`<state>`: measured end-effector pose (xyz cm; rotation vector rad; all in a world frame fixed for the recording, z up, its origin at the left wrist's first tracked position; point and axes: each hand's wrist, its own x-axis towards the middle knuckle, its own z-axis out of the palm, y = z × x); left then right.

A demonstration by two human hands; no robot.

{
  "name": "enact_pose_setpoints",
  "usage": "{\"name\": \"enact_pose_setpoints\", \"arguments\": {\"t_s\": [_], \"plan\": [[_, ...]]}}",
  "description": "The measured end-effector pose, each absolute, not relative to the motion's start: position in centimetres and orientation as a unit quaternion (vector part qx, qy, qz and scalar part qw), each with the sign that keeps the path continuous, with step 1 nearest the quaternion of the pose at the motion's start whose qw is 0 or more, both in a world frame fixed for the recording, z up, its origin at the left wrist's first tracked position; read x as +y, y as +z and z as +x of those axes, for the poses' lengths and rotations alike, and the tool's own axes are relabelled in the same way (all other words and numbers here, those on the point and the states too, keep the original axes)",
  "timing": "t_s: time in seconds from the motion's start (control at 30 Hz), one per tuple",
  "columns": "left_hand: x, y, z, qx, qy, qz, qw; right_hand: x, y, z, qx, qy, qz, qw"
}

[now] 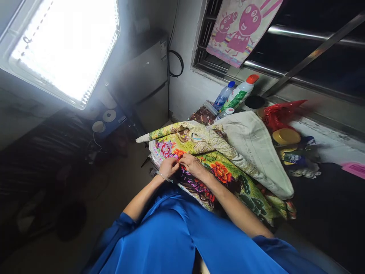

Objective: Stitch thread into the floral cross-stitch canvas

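A large flowered embroidery cloth (228, 175) lies across my lap and the surface ahead, with part of it folded back to show its pale underside (253, 144). My left hand (169, 167) and my right hand (191, 164) rest side by side on the cloth near a red flower. Both have their fingers curled in a pinch on the fabric. Whether a needle is in either hand is too small to tell. A thin bracelet circles my left wrist.
A bright LED panel (64, 45) glares at the upper left. Bottles (238, 95), a red bag (278, 114) and a yellow lid (285, 136) crowd the sill to the right. A pink cartoon towel (242, 26) hangs on the window bars. My blue trousers (176, 236) fill the foreground.
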<state>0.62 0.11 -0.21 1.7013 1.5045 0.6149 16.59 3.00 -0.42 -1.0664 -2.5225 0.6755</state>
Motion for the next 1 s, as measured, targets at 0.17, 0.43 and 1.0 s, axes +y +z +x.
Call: {"name": "enact_pose_setpoints", "arguments": {"t_s": [0.17, 0.43, 1.0], "plan": [[0.0, -0.7, 0.4, 0.561, 0.227, 0.716, 0.350, 3.5, 0.4, 16.6, -0.885, 0.257, -0.370, 0.121], [-0.6, -1.7, 0.7, 0.560, 0.270, 0.719, 0.311, 4.4, 1.3, 16.1, -0.867, 0.310, -0.383, 0.073], [0.3, -1.2, 0.6, 0.611, 0.381, 0.506, 0.476, 5.7, 2.6, 15.9, -0.864, 0.324, -0.383, 0.042]]}}
